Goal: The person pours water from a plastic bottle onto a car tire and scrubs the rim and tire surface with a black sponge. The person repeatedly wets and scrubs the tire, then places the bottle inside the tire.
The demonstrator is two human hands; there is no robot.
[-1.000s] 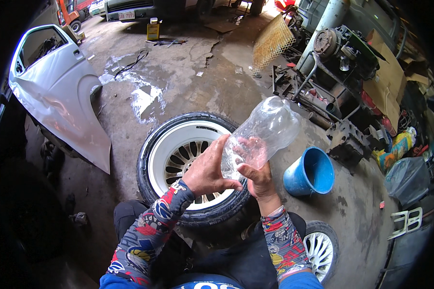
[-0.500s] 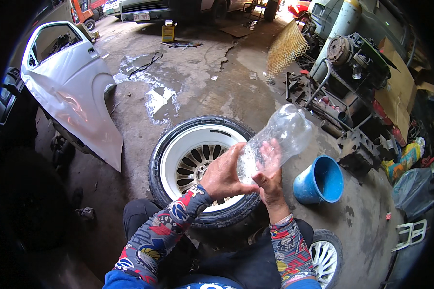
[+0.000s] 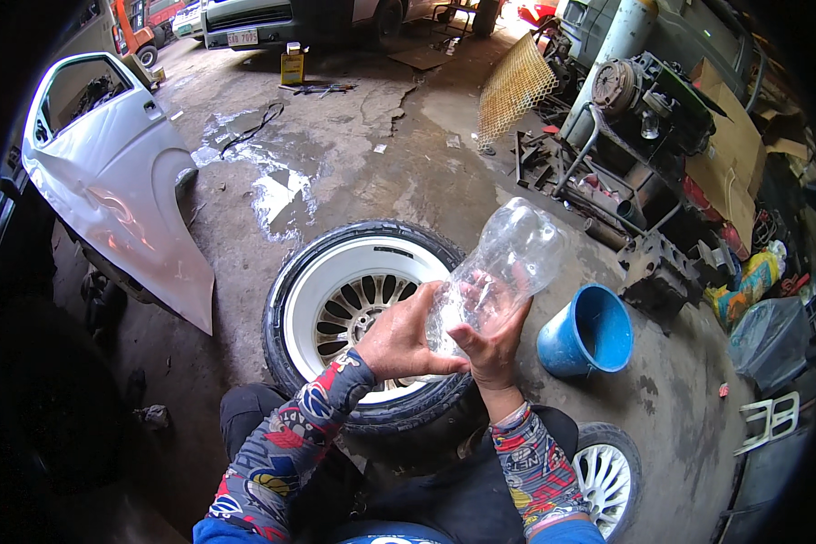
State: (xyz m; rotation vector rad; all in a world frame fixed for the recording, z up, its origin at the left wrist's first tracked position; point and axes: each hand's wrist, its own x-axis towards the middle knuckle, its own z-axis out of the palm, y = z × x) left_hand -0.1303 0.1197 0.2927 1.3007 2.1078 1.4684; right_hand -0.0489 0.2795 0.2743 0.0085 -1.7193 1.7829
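A clear plastic bottle (image 3: pixel 503 258) is tilted between my two hands, its rounded lobed end pointing up and to the right. My left hand (image 3: pixel 399 335) is closed round the lower left part of it. My right hand (image 3: pixel 494 344) supports it from the right, thumb in front and fingers seen through the plastic. Both hands are above the right side of a wheel (image 3: pixel 299 308) that lies flat, with a white rim, dark spokes and a black tire. Beside my right hand, a blue bucket (image 3: pixel 567 335) stands on the floor.
A dented white car door panel (image 3: pixel 118 172) stands at the left. Another wheel (image 3: pixel 607 480) is by my right leg. Machine parts (image 3: pixel 644 100), scrap and a perforated sheet (image 3: pixel 517 91) crowd the right. A yellow can (image 3: pixel 292 68) stands at the back near a parked vehicle.
The whole view has shifted a little, so things lie farther left. My right hand's fingers have moved up along the bottle and wrap it more closely; the left keeps its hold.
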